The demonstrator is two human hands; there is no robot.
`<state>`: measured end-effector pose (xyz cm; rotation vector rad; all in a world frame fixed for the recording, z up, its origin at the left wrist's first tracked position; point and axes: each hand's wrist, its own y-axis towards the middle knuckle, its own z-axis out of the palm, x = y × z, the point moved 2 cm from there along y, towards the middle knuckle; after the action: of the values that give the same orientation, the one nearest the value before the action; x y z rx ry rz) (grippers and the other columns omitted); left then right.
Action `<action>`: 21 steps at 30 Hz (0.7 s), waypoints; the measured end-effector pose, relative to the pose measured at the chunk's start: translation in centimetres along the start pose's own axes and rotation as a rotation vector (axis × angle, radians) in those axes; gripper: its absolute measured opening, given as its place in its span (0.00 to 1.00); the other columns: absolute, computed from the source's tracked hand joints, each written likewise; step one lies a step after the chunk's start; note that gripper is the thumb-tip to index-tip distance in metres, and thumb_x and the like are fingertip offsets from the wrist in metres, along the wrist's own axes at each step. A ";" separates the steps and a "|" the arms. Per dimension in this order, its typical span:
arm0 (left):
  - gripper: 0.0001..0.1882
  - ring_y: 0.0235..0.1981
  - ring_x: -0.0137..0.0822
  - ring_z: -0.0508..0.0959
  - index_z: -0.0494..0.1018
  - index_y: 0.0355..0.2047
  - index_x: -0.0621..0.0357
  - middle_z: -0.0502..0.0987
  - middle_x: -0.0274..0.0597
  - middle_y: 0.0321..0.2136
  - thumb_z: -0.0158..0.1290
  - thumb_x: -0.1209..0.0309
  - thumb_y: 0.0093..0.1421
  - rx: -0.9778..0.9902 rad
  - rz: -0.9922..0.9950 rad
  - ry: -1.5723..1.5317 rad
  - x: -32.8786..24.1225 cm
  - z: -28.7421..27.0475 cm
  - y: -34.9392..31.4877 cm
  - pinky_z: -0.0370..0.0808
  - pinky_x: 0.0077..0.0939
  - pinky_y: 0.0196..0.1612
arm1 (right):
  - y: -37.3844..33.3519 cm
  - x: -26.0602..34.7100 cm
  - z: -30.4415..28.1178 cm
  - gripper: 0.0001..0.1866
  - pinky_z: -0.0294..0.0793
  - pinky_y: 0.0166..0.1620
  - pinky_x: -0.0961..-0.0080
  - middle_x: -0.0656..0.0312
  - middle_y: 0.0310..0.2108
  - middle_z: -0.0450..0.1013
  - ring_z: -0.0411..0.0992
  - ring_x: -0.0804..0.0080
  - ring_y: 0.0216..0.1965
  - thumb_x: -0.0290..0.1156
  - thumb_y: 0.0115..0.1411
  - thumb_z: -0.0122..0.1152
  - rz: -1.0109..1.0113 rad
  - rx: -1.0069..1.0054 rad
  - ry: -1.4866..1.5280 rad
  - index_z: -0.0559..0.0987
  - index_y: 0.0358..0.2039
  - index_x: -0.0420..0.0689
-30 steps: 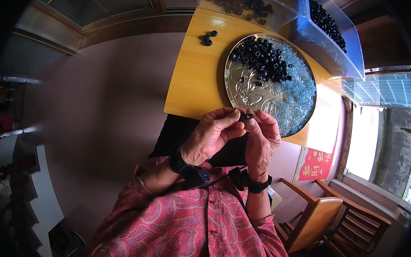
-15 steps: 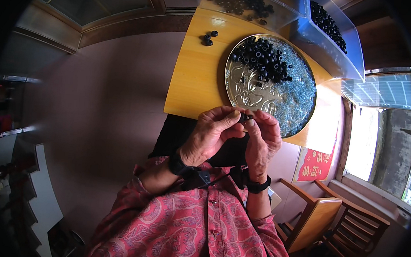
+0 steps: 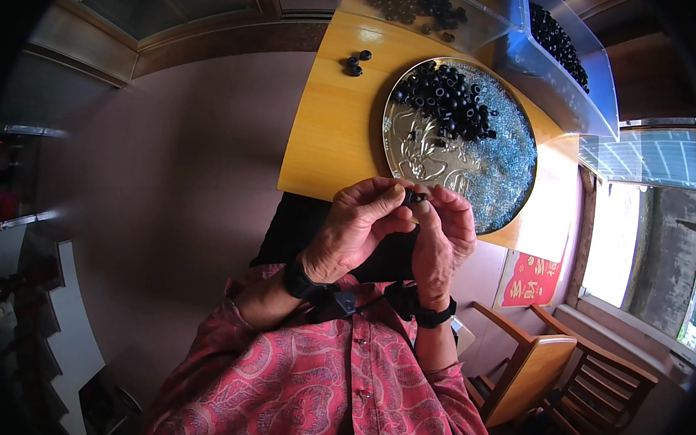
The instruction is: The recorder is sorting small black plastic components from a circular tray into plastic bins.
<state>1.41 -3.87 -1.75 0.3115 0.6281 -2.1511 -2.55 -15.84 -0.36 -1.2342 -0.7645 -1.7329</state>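
Observation:
My left hand [image 3: 354,224] and my right hand [image 3: 444,235] meet just off the near edge of the table. Between their fingertips is a small black cap-like part [image 3: 414,197], pinched from both sides; fingers cover much of it. Beyond them lies a round metal tray [image 3: 418,159] with a raised pattern. A heap of short hollow black parts [image 3: 450,104] sits on its far side, and many tiny clear bluish pieces [image 3: 501,167] spread over its right side.
Three loose black parts [image 3: 356,64] lie on the yellow wooden table [image 3: 321,136], left of the tray. Clear plastic bins [image 3: 532,77] holding more black parts stand at the far side. Wooden chairs [image 3: 529,380] are at the lower right, near a window [image 3: 613,242].
The hands stay together on the black part, with only a slight shift of the fingers. The tray and the parts on it look unchanged.

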 end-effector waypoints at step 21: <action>0.11 0.32 0.24 0.78 0.75 0.45 0.60 0.79 0.39 0.38 0.51 0.71 0.65 -0.023 0.061 0.094 -0.2 0.1 -0.5 0.81 0.24 0.38 | -0.3 0.2 0.2 0.13 0.72 0.49 0.79 0.57 0.41 0.76 0.74 0.76 0.43 0.14 0.59 0.56 -0.009 0.011 0.025 0.71 0.44 0.38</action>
<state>1.16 -3.56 -1.43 0.4167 0.6876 -2.0784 -2.78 -15.56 -0.14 -1.2016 -0.7648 -1.7462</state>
